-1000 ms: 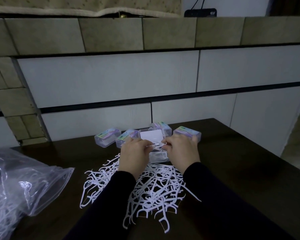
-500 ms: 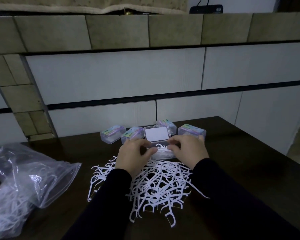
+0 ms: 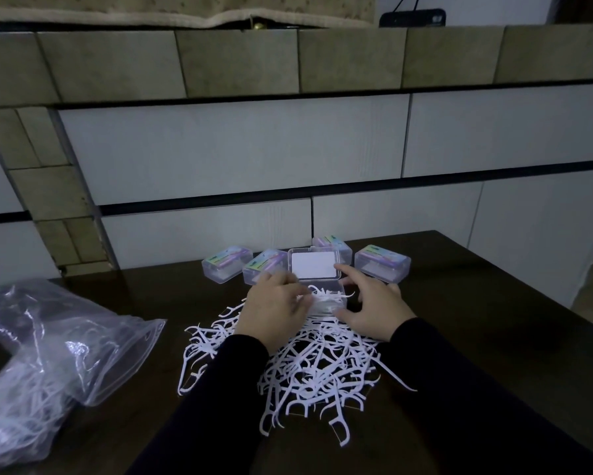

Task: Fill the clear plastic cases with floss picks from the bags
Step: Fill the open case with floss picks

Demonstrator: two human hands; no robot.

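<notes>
Head view: left hand (image 3: 274, 308) curled over picks in open case (image 3: 326, 296), right hand (image 3: 370, 303) spread beside it near tabletop (image 3: 476, 320) far edge; bag (image 3: 55, 365) at left edge.

1. Open clear plastic case (image 3: 324, 296): lid (image 3: 314, 265) raised upright at the rear, white card showing through it; base holds white floss picks, some protruding above the rim.
2. Four closed clear plastic cases with pastel labels (image 3: 382, 267): set in a row behind the open case.
3. Loose pile of white plastic floss picks (image 3: 309, 371): spread on the dark counter (image 3: 476, 320), in front of the open case.
4. Clear zip-top plastic bag (image 3: 48, 365): lying on its side at left, mouth open toward the pile, picks inside.
</notes>
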